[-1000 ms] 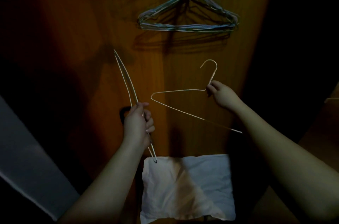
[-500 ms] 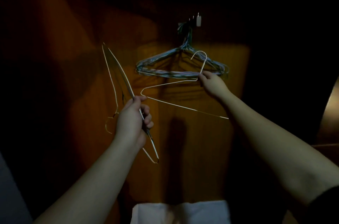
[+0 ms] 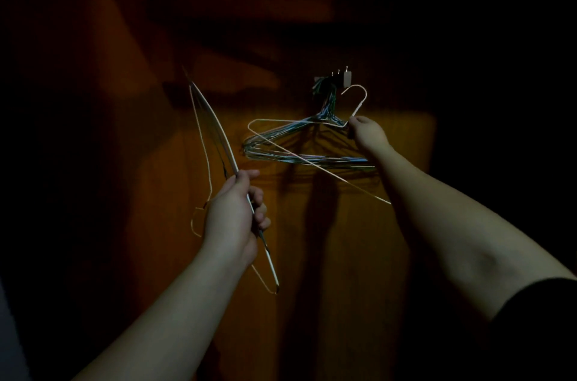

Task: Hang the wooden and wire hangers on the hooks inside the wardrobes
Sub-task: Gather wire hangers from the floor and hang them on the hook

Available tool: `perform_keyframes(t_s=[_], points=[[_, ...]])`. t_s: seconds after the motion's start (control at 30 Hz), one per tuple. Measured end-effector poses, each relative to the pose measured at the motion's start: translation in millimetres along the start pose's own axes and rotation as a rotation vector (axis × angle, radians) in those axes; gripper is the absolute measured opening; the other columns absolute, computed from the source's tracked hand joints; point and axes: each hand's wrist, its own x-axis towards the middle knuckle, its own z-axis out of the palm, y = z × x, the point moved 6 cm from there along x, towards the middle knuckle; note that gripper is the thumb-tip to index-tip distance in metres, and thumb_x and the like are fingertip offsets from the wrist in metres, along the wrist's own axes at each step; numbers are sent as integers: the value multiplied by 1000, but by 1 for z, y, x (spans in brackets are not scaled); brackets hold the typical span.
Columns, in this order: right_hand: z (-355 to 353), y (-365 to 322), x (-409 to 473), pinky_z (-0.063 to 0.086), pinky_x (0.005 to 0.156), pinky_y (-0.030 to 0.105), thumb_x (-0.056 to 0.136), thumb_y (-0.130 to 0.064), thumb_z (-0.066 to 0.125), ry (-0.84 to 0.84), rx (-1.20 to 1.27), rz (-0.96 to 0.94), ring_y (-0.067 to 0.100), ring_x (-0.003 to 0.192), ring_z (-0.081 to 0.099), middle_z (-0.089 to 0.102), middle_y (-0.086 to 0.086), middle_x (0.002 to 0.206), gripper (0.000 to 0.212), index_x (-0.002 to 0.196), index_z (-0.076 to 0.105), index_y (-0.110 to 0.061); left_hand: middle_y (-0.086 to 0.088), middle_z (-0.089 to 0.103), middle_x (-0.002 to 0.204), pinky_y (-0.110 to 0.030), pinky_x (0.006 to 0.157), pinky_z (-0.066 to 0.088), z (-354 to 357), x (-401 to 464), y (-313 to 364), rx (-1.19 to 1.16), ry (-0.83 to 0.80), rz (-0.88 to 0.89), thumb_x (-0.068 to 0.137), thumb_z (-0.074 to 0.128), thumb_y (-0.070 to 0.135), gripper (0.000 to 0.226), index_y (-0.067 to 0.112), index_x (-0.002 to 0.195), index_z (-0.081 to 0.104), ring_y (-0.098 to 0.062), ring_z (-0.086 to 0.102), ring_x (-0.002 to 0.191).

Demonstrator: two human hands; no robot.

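The step in hand looks like hanging one wire hanger on the hook rack: the right hand pinches a pale hanger at the neck, just under its curved hook, with thumb and fingers closed on the wire. That hook sits just below and beside the rack on the wardrobe's back panel, not yet over any peg. A bunch of coloured wire hangers already hangs from the left part of the rack, and the pale hanger crosses in front of them, tilted, its far end dropping toward the right forearm

The left hand is fisted round a bundle of spare hangers, held nearly upright, well left of the rack; how many wires are in it cannot be told in this dim light

The next move, as I judge it, calls for lifting the pale hanger's hook above a free peg at the right end of the rack, then lowering it on and letting go. The risk is snagging the hung bunch, since the wires overlap. No wooden hangers are in view
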Motion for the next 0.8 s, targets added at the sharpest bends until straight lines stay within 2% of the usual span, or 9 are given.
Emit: perform_keyframes(t_s=[0.07,0.1,0.2,0.37,0.47,0.53,0.63,0.73,0.8], points=[[-1,-6,8,39,61,25,103,-30,43,9,44,-1,14,81,55,63,6,105,33,124,60,-11,3,42,55,-16,35,26,-1,2,1,-5,-1,7,105,38,28,26,12,101,59,-5,33,34],[-1,-9,11,39,61,24,103,-29,43,12,54,-10,12,81,55,62,5,108,34,126,60,-10,3,42,55,-16,35,26,-2,3,2,-7,0,10,105,38,28,26,12,101,59,-5,33,35],[2,-17,21,39,61,20,104,-29,42,8,97,-28,3,77,52,59,0,107,36,131,56,-10,3,43,54,-17,35,27,-4,5,3,-11,8,11,105,39,29,26,12,103,59,-6,33,35],[13,-22,30,40,62,21,102,-34,43,-50,91,-60,10,91,56,62,1,115,37,130,58,-14,3,42,55,-17,36,26,-4,6,0,-19,13,-2,105,39,30,27,13,103,60,-6,32,35],[20,-22,34,42,69,24,102,-36,43,-91,86,-70,13,99,56,60,0,114,38,131,57,-14,4,43,53,-17,35,27,-5,8,-1,-16,16,12,105,40,29,26,12,102,60,-6,32,35],[22,-22,35,42,71,25,103,-35,43,-104,92,-69,10,94,56,59,-2,110,37,129,57,-14,3,43,54,-18,34,27,-6,10,-2,-18,18,10,104,40,29,26,12,103,60,-6,32,35],[24,-23,36,42,68,22,102,-34,44,-141,88,-84,4,85,54,60,-5,102,27,118,61,-20,3,43,54,-17,34,26,-6,12,-6,-25,19,-2,104,41,29,25,12,103,59,-6,33,35],[27,-22,35,43,73,24,101,-35,45,-174,45,-124,5,85,55,61,-5,98,27,114,62,-18,3,43,53,-17,35,26,-7,12,-7,-21,23,1,104,41,29,25,12,102,59,-6,32,35],[30,-15,36,44,77,27,100,-38,47,-183,7,-144,10,90,59,65,-1,103,32,115,64,-15,3,43,53,-18,34,26,-8,11,-8,-19,26,2,104,41,29,25,12,102,59,-6,32,35]])
